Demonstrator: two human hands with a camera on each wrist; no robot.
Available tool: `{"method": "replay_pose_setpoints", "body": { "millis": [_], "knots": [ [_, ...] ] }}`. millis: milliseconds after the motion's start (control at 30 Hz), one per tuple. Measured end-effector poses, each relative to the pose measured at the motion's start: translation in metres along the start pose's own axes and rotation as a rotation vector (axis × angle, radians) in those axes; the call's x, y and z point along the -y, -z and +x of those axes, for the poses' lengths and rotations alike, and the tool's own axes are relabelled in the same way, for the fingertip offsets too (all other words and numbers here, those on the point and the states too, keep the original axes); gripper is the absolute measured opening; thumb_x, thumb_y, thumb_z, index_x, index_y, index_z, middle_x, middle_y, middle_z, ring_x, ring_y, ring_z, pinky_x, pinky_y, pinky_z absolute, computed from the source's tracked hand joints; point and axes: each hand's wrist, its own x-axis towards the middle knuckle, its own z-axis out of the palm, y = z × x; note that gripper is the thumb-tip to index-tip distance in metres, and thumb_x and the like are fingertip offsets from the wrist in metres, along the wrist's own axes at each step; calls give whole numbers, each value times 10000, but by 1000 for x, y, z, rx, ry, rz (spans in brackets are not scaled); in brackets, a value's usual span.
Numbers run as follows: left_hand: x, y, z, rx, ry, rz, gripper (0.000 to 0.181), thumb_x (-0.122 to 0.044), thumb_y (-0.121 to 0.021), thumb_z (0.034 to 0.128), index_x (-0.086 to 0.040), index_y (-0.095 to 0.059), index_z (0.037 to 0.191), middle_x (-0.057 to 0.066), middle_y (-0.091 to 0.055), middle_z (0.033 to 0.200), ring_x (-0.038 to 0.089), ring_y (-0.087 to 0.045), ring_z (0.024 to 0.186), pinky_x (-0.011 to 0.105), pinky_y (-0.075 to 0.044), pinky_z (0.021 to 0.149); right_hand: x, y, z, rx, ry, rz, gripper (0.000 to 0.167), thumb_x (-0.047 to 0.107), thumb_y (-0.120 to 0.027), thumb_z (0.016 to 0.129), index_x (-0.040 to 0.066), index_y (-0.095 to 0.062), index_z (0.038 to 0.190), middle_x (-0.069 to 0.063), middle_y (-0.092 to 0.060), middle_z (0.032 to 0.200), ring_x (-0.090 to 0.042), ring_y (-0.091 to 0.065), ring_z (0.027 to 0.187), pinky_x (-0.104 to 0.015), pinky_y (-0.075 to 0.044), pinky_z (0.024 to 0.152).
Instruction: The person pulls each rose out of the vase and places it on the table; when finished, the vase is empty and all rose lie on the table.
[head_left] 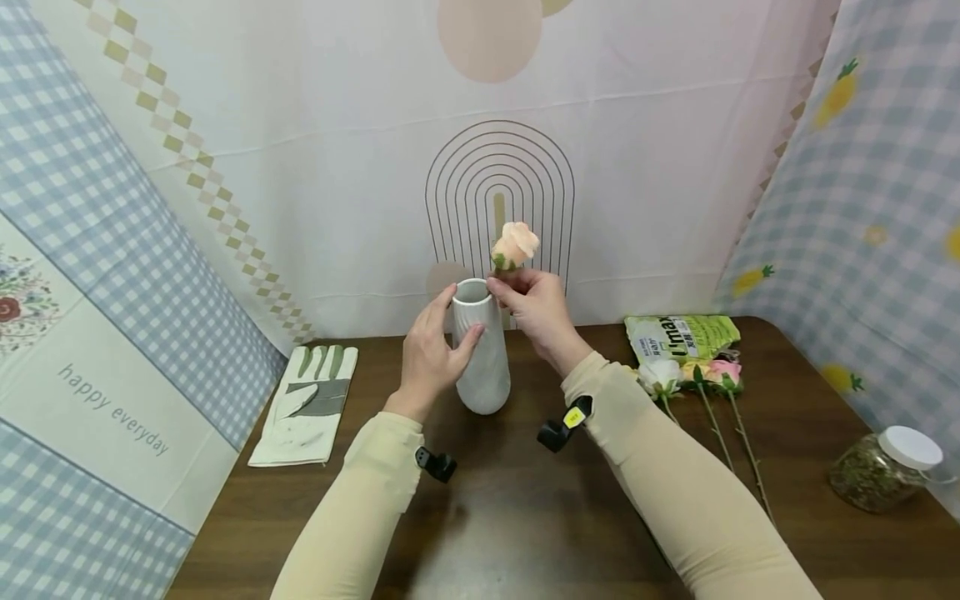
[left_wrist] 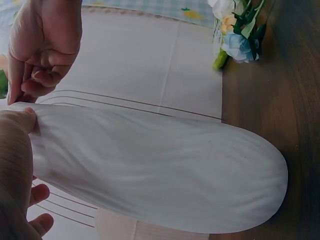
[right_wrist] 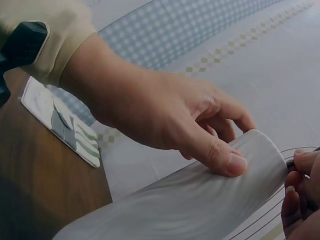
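Note:
A white ribbed vase (head_left: 483, 362) stands upright on the brown table. My left hand (head_left: 429, 358) grips it near the rim, with the thumb on the near side and the fingers around the far left. In the right wrist view that thumb (right_wrist: 230, 162) presses the vase wall just below the mouth. My right hand (head_left: 546, 321) pinches a peach rose (head_left: 515, 246) by its stem, right under the bloom and beside the vase's rim. The bloom sits above and to the right of the opening. The lower stem is hidden, so I cannot tell whether it is inside the vase.
A white and green work glove (head_left: 307, 408) lies on the left of the table. White, yellow and pink artificial roses (head_left: 723, 375) lie at right, by a green plastic packet (head_left: 682, 337). A white-lidded jar (head_left: 881, 467) of dried bits stands at far right. A patterned cloth (head_left: 360, 167) hangs behind.

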Motion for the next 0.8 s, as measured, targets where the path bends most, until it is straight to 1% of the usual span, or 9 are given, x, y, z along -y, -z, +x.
{"method": "replay_pose_setpoints", "body": {
  "millis": [67, 133, 300, 367, 433, 533, 633, 700, 800],
  "knots": [
    [0, 0, 0, -2, -1, -2, 639, -378, -673, 873, -46, -469, 1379, 150, -619, 1191, 268, -603, 1048, 428, -501, 875, 0, 0, 0, 7, 30, -50, 263, 177, -705, 886, -21, -716, 1059, -64, -700, 910, -106, -571, 772, -223, -478, 625],
    [0, 0, 0, -7, -4, -4, 639, -374, -677, 871, -44, -471, 1378, 150, -620, 1187, 268, -606, 1042, 432, -504, 867, 0, -1, 0, 13, 36, -64, 261, 168, -709, 881, -20, -720, 1062, -74, -707, 941, -113, -576, 817, -220, -483, 648],
    [0, 0, -1, -11, 1, 5, 647, -374, -683, 870, -57, -463, 1389, 142, -620, 1182, 261, -606, 1031, 435, -510, 843, 0, -1, 0, 2, 17, -19, 261, 153, -724, 864, -23, -720, 1057, -92, -716, 998, -119, -632, 941, -238, -531, 752],
    [1, -1, -1, -7, 5, 11, 646, -380, -676, 874, -61, -460, 1393, 141, -619, 1179, 258, -603, 1032, 434, -508, 841, 0, -1, 1, -4, 17, 10, 274, 145, -721, 865, -43, -707, 1065, -80, -720, 982, -120, -648, 930, -252, -542, 760],
    [1, -1, -1, -3, 8, 17, 643, -385, -666, 879, -62, -459, 1394, 141, -618, 1178, 256, -600, 1034, 430, -506, 844, 0, 1, 1, -6, 34, 43, 281, 137, -716, 868, -64, -697, 1063, -70, -724, 953, -118, -656, 882, -255, -547, 740],
    [2, 0, -1, 0, 9, 17, 630, -387, -653, 885, -57, -464, 1387, 141, -619, 1177, 255, -597, 1037, 425, -503, 852, 2, 3, 1, -22, 88, 97, 271, 112, -717, 864, -86, -691, 1047, -83, -726, 917, -123, -659, 795, -250, -549, 711],
    [2, -1, -1, -6, 7, 17, 633, -385, -656, 879, -54, -466, 1384, 145, -622, 1172, 261, -601, 1033, 434, -505, 849, 3, 4, 0, -39, 134, 143, 242, 78, -719, 855, -90, -691, 1027, -106, -721, 908, -131, -654, 756, -253, -550, 701],
    [2, -1, -1, -6, 5, 17, 639, -385, -662, 874, -56, -466, 1385, 148, -625, 1165, 265, -605, 1028, 441, -508, 841, 3, 5, -1, -52, 140, 161, 221, 65, -724, 848, -73, -697, 1019, -95, -720, 907, -131, -654, 754, -254, -552, 700],
    [2, -1, 0, -6, 6, 21, 640, -393, -661, 873, -59, -470, 1384, 147, -631, 1146, 264, -607, 1021, 445, -509, 832, 3, 5, 0, -64, 124, 190, 242, 78, -731, 843, -73, -698, 1030, -57, -718, 885, -126, -652, 767, -257, -552, 711]
  ]
}}
